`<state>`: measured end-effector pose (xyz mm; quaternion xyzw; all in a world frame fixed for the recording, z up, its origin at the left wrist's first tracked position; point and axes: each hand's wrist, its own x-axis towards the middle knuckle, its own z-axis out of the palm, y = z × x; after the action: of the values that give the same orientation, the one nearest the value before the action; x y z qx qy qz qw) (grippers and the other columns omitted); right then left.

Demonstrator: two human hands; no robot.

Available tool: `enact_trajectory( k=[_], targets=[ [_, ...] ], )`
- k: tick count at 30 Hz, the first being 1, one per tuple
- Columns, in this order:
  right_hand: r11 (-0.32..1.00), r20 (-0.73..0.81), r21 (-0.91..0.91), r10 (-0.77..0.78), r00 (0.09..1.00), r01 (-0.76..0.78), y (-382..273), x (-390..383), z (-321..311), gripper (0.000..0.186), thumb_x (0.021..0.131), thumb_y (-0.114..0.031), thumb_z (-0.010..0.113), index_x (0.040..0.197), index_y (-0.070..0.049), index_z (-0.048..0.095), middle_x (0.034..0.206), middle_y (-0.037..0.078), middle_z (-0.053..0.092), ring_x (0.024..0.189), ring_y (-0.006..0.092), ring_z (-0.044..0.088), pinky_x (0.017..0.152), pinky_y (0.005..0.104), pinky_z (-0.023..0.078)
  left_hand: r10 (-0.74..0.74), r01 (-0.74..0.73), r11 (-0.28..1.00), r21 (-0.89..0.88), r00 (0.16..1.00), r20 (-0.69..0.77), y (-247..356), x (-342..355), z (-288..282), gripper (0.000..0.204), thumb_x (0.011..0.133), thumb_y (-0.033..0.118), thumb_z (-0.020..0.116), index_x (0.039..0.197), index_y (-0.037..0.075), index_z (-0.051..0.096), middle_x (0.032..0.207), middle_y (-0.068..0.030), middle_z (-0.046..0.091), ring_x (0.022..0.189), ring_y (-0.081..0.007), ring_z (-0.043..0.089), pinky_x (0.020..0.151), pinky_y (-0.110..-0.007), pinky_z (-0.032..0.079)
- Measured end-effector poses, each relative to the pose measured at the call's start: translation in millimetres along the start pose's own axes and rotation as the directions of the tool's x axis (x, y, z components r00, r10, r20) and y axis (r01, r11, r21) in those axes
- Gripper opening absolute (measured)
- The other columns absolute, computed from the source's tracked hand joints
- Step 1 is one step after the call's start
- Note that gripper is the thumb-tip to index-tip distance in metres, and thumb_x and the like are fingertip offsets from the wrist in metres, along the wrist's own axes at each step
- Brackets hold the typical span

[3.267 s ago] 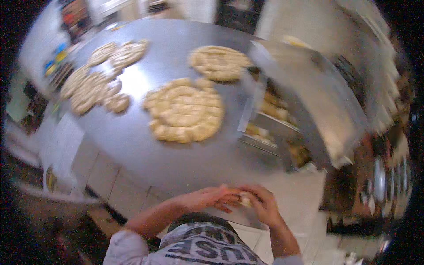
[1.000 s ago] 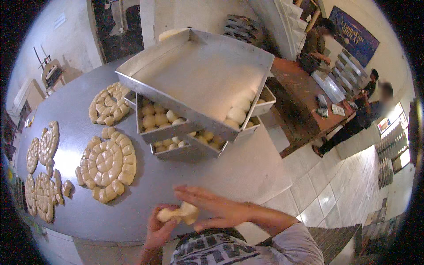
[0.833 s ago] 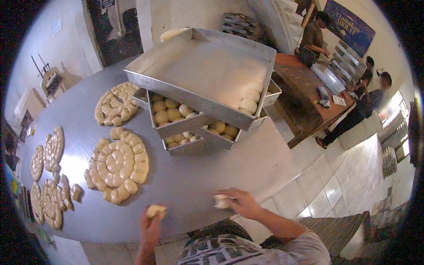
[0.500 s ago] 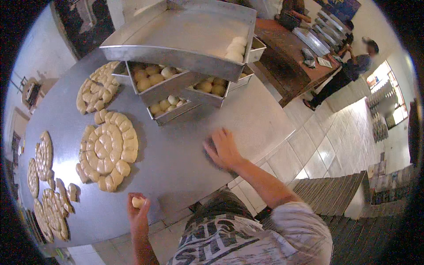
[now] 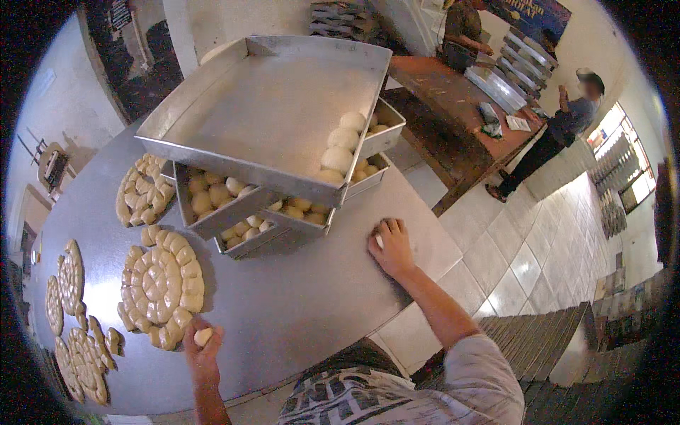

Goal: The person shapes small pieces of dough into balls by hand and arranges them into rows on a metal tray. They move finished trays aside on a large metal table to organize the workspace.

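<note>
My left hand (image 5: 202,358) is closed around a small pale dough piece (image 5: 203,336), just off the near edge of a spiral of cut dough pieces (image 5: 157,283). On the metal table's right part, my right hand (image 5: 394,249) cups its curled fingers over another piece of dough (image 5: 380,241), which shows only in part beside the thumb. Beyond my hands a large metal tray (image 5: 262,106) rests tilted on a stack, with several round dough balls (image 5: 340,147) lined up along its right side.
Lower trays (image 5: 225,216) in the stack, turned at different angles, hold more dough balls. Further dough clusters (image 5: 83,361) lie at the left of the steel table (image 5: 283,297). Two people stand around a brown table (image 5: 453,106) behind. Dark stacked trays (image 5: 531,347) are at right.
My right hand, blurred before, now cups a dough piece and is further right. The left hand, still holding its dough, has shifted toward the spiral. The whole view has tilted upward.
</note>
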<state>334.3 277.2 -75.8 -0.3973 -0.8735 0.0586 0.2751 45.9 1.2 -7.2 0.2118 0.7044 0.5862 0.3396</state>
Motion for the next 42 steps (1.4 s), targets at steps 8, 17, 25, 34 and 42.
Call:
enact_trajectory(
  k=[8,17,25,34,42],
  targets=[
    [0.942,0.518,0.248,0.067,0.853,-0.225,53.7,1.9,-67.7,0.029,0.072,-0.009,0.061,0.100,-0.004,0.056,0.103,0.012,0.056,0.098,0.0244,0.055,0.086,0.0347,0.045,0.138,-0.122,0.989,0.086,0.968,-0.208,40.4,-0.1,28.7,0.043,0.074,0.003,0.064,0.112,0.006,0.045,0.100,-0.0034,0.048,0.089,-0.0124,0.048,0.072,-0.026,0.044],
    [0.864,0.105,0.426,-0.343,0.933,0.270,31.0,292.4,-168.9,0.040,0.079,-0.025,0.060,0.109,0.000,0.051,0.096,0.007,0.057,0.089,0.0160,0.054,0.077,0.0284,0.045,0.155,-0.158,0.987,0.009,0.975,0.161,142.0,18.5,125.3,0.045,0.095,0.036,0.035,0.125,0.003,0.043,0.119,-0.0094,0.045,0.106,-0.0187,0.046,0.092,-0.033,0.038],
    [0.681,-0.019,0.654,-0.420,0.907,0.329,-42.7,226.2,-193.3,0.040,0.087,-0.019,0.051,0.123,-0.003,0.047,0.114,0.015,0.058,0.104,0.0279,0.056,0.091,0.0373,0.042,0.335,-0.179,0.881,-0.439,0.890,0.310,204.6,34.1,175.9,0.063,0.092,0.055,0.022,0.121,0.004,0.045,0.116,-0.0126,0.052,0.099,-0.0252,0.055,0.090,-0.036,0.042],
    [0.688,0.146,0.663,0.267,0.952,-0.295,21.6,-4.2,-117.2,0.047,0.083,-0.016,0.058,0.126,-0.005,0.044,0.120,0.012,0.051,0.100,0.0251,0.052,0.083,0.0324,0.043,0.276,-0.552,0.785,0.282,0.719,0.638,233.1,89.4,218.5,0.078,0.090,0.059,0.026,0.129,-0.009,0.033,0.112,-0.0267,0.053,0.100,-0.0299,0.056,0.089,-0.034,0.041],
    [0.981,0.292,-0.182,-0.014,0.956,0.070,-7.0,21.8,3.7,0.055,0.076,-0.042,0.060,0.121,-0.011,0.049,0.125,0.015,0.047,0.118,0.0347,0.038,0.100,0.0453,0.027,0.123,-0.781,0.459,0.424,0.528,0.840,218.9,118.9,260.2,0.114,0.063,0.061,0.066,0.136,-0.009,0.014,0.120,-0.0338,0.045,0.112,-0.0395,0.048,0.095,-0.037,0.039]
  ],
)
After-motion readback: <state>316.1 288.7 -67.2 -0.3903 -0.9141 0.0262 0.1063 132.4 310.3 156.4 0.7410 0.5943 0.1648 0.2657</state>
